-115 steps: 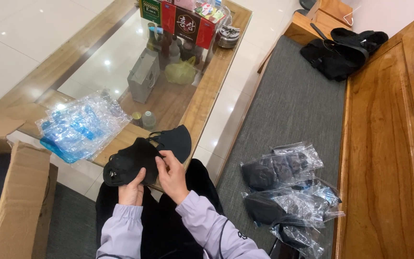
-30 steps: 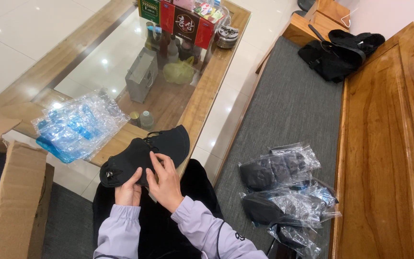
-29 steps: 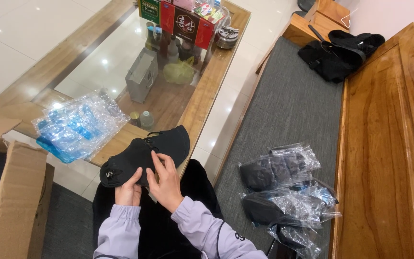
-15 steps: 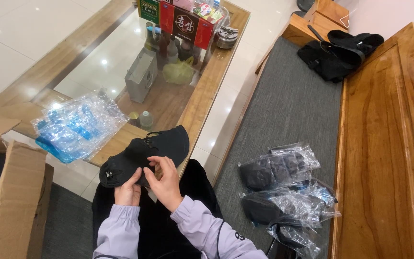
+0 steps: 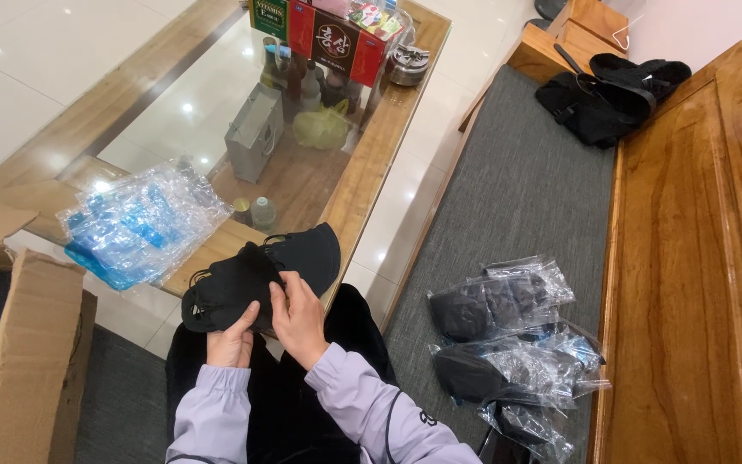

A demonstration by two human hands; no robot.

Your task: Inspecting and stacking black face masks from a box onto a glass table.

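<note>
A stack of black face masks (image 5: pixel 255 271) rests above my lap, at the near corner of the glass table. My left hand (image 5: pixel 232 339) grips the stack from below at its left part. My right hand (image 5: pixel 300 314) holds the middle of the stack, fingers curled over the black fabric. Both sleeves are pale lilac. Thin ear loops stick out at the top of the stack.
A pile of clear and blue plastic wrappers (image 5: pixel 139 222) lies on the glass table (image 5: pixel 371 163). An open cardboard box (image 5: pixel 23 361) stands at my left. Several bagged black masks (image 5: pixel 508 335) lie on the grey bench cushion (image 5: pixel 517 189). A black bag (image 5: pixel 603 94) sits at its far end.
The mask stack has stayed above my lap; my right hand's fingers have shifted slightly over it. Little else differs.
</note>
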